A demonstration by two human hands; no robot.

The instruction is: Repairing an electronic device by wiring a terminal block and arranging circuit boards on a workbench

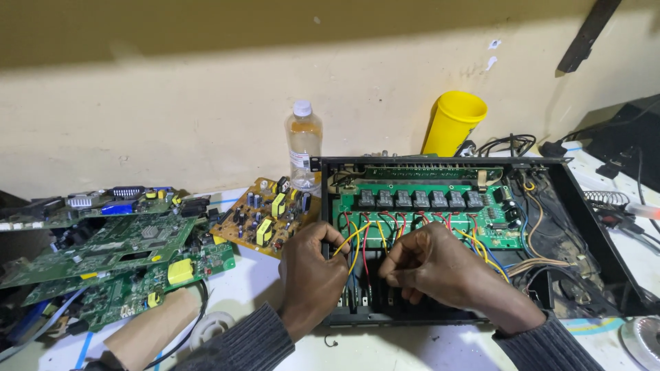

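Hidden fingertips, cropped edges

Both hands' fingertips lay curled out of sight among the wires [364, 237]; the silver disc [643, 340] was cut off at the corner.

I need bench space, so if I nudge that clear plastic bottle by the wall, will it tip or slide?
The bottle stands tall and narrow, so a push near its cap would probably tip it. It looks mostly full of clear liquid, so likely heavy enough to slide if pushed low. It stands close to the yellow board and the black case, so a spill looks risky.
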